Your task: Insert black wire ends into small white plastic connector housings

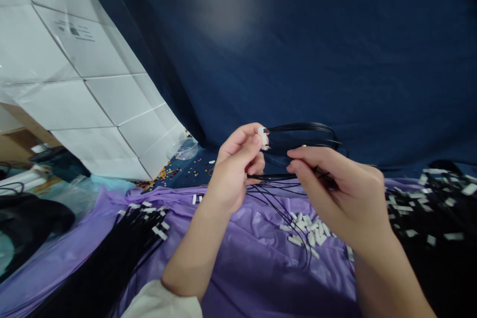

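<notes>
My left hand pinches a white plastic connector between thumb and forefinger. Several black wires run from the connector, loop to the right and curve back toward my right hand. That hand is closed just right of the connector, with black wire passing into its curled fingers; its thumb and forefinger tips are close together, and whatever is between them is too small to make out. More loose wire hangs below my left hand. Beneath, a pile of white connectors lies on the purple cloth.
A bundle of black wires with white ends lies at left, and a heap of similar wires at right. White boxes are stacked at back left, beside a dark blue curtain. Small colourful bits and a clear bowl lie behind.
</notes>
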Action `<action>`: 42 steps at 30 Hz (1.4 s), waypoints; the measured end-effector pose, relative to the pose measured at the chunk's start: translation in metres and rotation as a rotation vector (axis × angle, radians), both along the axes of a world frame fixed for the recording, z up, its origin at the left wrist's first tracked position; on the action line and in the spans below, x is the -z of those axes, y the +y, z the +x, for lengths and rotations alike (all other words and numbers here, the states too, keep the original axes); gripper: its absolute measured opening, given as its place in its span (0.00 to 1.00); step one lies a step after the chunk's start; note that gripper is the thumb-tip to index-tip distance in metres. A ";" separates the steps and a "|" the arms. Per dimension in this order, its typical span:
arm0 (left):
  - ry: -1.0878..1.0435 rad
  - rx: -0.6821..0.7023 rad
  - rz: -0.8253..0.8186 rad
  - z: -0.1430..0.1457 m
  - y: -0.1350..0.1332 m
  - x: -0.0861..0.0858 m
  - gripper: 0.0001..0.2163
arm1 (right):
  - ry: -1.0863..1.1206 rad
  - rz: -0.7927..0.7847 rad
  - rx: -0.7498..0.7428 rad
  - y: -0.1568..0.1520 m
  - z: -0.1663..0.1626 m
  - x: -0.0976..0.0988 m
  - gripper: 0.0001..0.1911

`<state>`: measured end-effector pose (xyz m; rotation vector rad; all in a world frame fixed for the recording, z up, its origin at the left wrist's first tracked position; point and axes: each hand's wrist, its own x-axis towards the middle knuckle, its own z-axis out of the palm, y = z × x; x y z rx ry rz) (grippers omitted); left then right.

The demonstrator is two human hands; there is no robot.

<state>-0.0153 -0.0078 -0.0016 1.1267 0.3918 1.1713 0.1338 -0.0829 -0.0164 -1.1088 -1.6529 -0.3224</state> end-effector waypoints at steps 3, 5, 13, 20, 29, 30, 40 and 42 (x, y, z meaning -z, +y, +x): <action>0.007 -0.014 0.034 0.001 0.000 0.001 0.08 | -0.056 0.029 0.062 0.000 0.001 0.000 0.08; 0.014 -0.015 0.046 0.002 0.000 0.002 0.08 | -0.085 0.047 0.114 0.000 0.001 0.000 0.07; 0.041 -0.010 0.063 0.002 0.002 0.005 0.09 | -0.169 0.144 0.225 0.002 0.002 0.002 0.06; 0.109 -0.006 -0.003 0.003 -0.001 0.001 0.11 | -0.337 0.305 0.328 0.006 0.005 0.008 0.12; 0.145 0.011 -0.027 0.003 -0.002 0.000 0.11 | -0.326 0.268 0.287 0.008 0.005 0.008 0.11; 0.139 0.015 -0.027 0.003 -0.002 0.001 0.11 | -0.327 0.273 0.283 0.008 0.005 0.008 0.10; 0.096 0.027 -0.017 0.005 -0.002 0.003 0.10 | -0.306 0.352 0.239 0.009 0.006 0.009 0.09; 0.099 0.025 -0.017 0.005 -0.001 0.005 0.10 | -0.303 0.360 0.234 0.009 0.005 0.010 0.09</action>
